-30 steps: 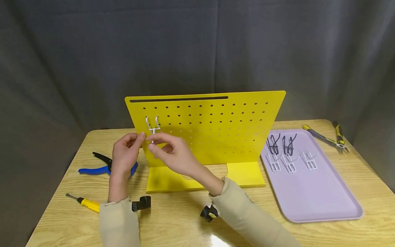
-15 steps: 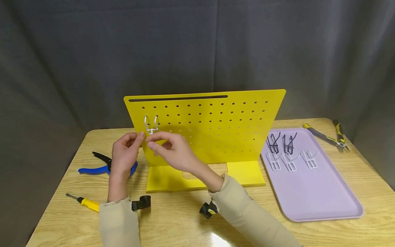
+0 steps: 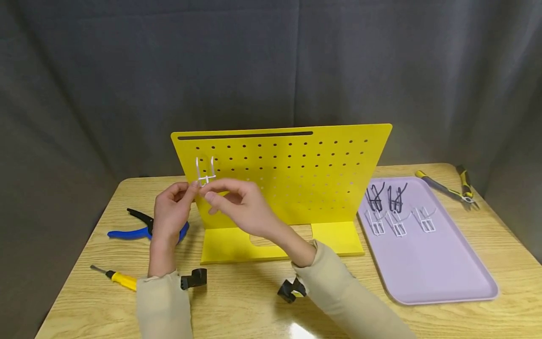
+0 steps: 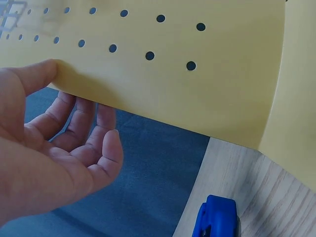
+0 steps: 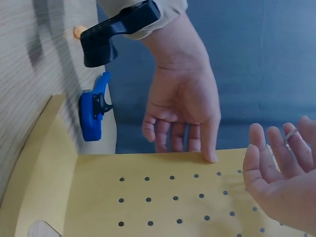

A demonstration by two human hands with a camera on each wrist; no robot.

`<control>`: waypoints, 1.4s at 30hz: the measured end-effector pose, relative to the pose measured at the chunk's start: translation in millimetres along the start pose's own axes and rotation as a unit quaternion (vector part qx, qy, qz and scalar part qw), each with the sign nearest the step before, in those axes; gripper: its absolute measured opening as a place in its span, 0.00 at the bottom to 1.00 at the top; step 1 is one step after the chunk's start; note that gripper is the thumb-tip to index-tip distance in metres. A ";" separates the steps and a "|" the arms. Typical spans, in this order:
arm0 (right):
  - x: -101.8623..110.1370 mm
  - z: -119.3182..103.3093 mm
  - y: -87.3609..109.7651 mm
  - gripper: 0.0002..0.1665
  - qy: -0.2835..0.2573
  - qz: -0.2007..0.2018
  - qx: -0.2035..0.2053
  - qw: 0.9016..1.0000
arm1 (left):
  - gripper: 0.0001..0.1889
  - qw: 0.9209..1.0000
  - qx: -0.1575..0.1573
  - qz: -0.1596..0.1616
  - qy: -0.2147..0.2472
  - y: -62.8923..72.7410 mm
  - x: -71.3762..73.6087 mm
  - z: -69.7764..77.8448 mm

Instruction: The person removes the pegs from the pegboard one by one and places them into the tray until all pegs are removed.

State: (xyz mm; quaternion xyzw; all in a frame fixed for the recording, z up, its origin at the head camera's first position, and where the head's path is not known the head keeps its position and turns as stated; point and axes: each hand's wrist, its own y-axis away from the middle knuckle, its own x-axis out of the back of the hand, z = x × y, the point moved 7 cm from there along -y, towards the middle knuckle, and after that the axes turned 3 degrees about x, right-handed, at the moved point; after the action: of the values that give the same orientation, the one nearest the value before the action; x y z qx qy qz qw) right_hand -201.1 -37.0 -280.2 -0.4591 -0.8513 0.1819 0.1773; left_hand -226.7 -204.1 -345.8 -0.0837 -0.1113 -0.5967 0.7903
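Observation:
A yellow pegboard (image 3: 338,134) stands upright on its yellow base. My left hand (image 3: 171,212) grips the board's left edge; in the left wrist view the thumb lies on the front face and the other fingers reach behind. With thumb and index finger, my right hand (image 3: 250,207) pinches a white wire pegboard hook (image 3: 206,178) by its lower end. Its two upper prongs point up in front of the board's upper left holes, just beside them. In the right wrist view, part of the hook (image 5: 291,133) shows between my fingers.
At right, a lilac tray (image 3: 432,273) holds black hooks (image 3: 395,200) and white hooks (image 3: 425,221). Beyond it lie pliers (image 3: 444,190) with yellow-black handles. Left of the board are a blue-and-black hand tool (image 3: 131,234) and a yellow screwdriver (image 3: 123,280).
The hook's prong tips have shifted slightly up and left, off the holes they met half a second ago. My right hand has tilted with it; the left hand keeps its grip on the board.

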 end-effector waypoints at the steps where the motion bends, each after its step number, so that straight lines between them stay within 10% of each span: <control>1: 1.8 -1.1 1.0 0.12 -0.004 0.003 0.003 1.000 | 0.26 1.000 0.000 0.000 0.001 0.2 -0.2 0.0; 31: 122.7 20.9 103.7 0.14 0.057 0.098 -0.122 0.986 | 0.26 1.000 0.011 0.000 -0.008 2.2 1.4 -0.4; 42: 160.3 12.0 130.2 0.14 0.091 0.126 -0.105 0.982 | 0.26 1.000 0.007 -0.004 -0.004 2.4 -1.1 0.9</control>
State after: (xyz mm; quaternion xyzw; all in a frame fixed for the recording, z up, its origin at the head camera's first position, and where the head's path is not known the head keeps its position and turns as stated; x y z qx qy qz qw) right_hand -196.0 163.6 -330.6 -0.5932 -0.7815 0.0697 0.1802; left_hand -224.7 -202.2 -345.2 -0.0799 -0.1196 -0.5990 0.7877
